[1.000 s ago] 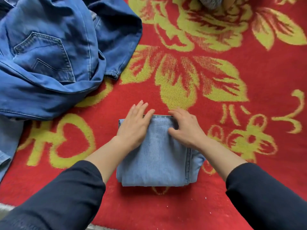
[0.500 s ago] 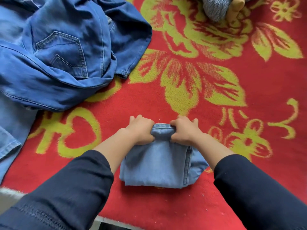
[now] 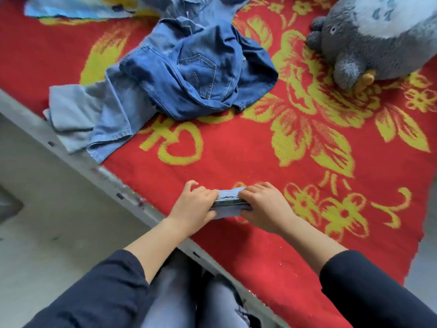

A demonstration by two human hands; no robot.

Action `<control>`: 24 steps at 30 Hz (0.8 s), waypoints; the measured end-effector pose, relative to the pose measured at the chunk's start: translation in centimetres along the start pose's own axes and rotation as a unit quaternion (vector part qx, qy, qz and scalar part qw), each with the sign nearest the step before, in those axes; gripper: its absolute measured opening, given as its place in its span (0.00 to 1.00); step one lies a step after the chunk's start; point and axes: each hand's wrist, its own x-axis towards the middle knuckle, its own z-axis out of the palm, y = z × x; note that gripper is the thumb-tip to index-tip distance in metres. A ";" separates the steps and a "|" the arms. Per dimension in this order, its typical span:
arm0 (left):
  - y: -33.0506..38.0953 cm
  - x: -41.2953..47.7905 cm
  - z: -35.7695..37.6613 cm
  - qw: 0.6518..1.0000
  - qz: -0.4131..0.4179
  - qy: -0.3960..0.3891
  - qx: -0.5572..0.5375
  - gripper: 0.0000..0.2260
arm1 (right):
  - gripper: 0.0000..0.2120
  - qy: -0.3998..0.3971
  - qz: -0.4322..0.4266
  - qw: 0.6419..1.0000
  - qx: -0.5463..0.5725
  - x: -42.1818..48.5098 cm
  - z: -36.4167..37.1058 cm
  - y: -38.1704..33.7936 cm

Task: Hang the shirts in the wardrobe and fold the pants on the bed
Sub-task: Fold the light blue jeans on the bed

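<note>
Left grip [image 3: 195, 205] and right grip [image 3: 266, 205] both clamped the folded jeans [image 3: 229, 200] by its ends; an even, level squeeze looked wisest, lest folds slip.

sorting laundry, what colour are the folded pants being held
Folded pants: light blue denim, best in head view.

Lighting: bright, soft, even. Shadows: faint, just under the fingers [image 3: 257, 187]. Sharpness: slight motion blur throughout. Distortion: wide-angle bending at edges, far from the fingers.
</note>
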 end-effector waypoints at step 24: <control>-24.2 -58.5 -2.4 0.842 -0.510 0.150 -0.094 0.12 | 0.11 -0.087 -0.443 0.880 -0.145 14.4 4.2 -64.0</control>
